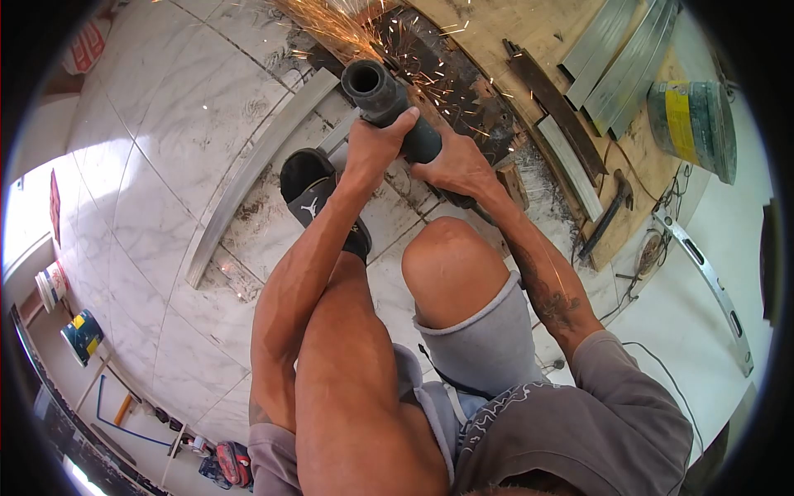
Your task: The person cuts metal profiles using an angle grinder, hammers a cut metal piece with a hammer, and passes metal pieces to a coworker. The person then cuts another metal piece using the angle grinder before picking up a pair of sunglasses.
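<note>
Near the top centre, a dark green angle grinder (422, 140) with a round black opening (364, 78) facing up is throwing orange sparks forward. My left hand (374, 153) wraps round its near-left side, thumb across the body. On the other side my right hand (459, 168) is closed round the body as well. The disc and the exact spot being cut are hidden behind the tool and the sparks. A long grey metal bar (260, 178) lies on the tiles beside my sandalled foot (310, 186).
On the wooden board at right lie flat metal strips (633, 66), a brown metal bar (558, 112) and a hammer (608, 215). A green bucket (693, 124), a spirit level (711, 285) and loose cables (653, 252) are farther right. More buckets (82, 337) stand at far left.
</note>
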`<state>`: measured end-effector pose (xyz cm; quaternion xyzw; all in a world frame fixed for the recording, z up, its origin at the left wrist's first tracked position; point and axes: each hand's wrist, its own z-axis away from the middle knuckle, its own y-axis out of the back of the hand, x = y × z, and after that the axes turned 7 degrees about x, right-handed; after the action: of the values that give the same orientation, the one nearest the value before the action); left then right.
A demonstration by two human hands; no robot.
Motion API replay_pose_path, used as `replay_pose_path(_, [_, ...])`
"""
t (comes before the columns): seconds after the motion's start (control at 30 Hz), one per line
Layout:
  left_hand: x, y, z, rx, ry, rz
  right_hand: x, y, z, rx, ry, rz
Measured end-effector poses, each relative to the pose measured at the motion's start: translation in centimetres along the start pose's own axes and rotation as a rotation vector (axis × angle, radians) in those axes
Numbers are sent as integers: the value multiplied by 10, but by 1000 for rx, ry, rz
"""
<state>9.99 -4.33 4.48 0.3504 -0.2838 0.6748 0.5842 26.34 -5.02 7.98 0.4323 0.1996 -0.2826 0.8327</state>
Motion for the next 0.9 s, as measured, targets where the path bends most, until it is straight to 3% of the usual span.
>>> replay_pose_path(0.4, [4,-3,4,29,-9,-7,5,-2,0,49,23,-8])
replay_pose_path(0.5, [3,-4,3,49,-269,-39,-1,1,-2,80,22,21])
replay_pose_path(0.6, [4,-15,11,276,-409,-190,-12,9,-3,88,-5,-38])
replay_pose_path(0.9, [34,-23,40,199,-430,-322,-11,15,-10,190,24,-50])
